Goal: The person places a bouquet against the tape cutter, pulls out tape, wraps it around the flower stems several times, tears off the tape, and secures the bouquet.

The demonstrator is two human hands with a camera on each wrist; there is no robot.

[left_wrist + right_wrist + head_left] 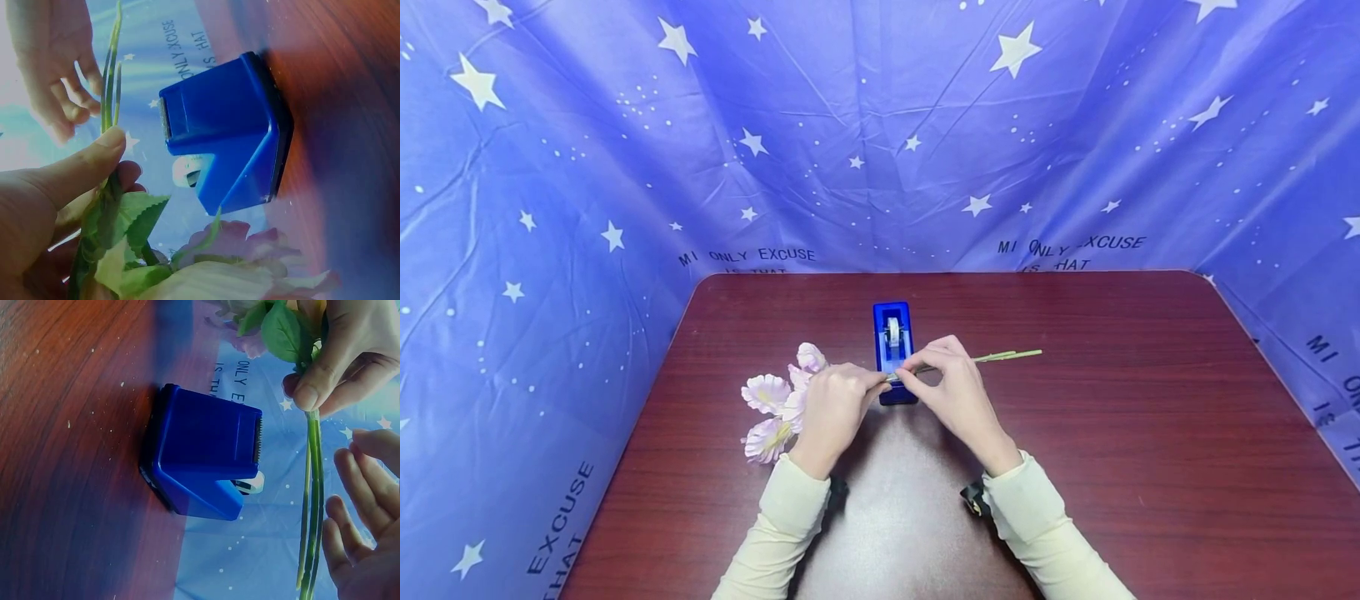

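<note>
My left hand (841, 406) pinches a bunch of artificial flowers by the stems, thumb on top. The pale pink-purple flowers (767, 393) spread to its left in the head view, and their green stems (314, 506) run off to the right. Green leaves (140, 219) show beside the left fingers. Close to the stems is my right hand (951, 387), fingers loosely bent and apart from them in both wrist views. A blue tape dispenser (881, 342) with a roll of clear tape (892, 332) stands upright just beyond both hands.
Everything rests on a dark red-brown wooden table (1112, 433) with rounded far corners. A blue curtain (880, 108) with white stars and printed words surrounds its back and sides. The dispenser's serrated cutter (259, 439) is exposed.
</note>
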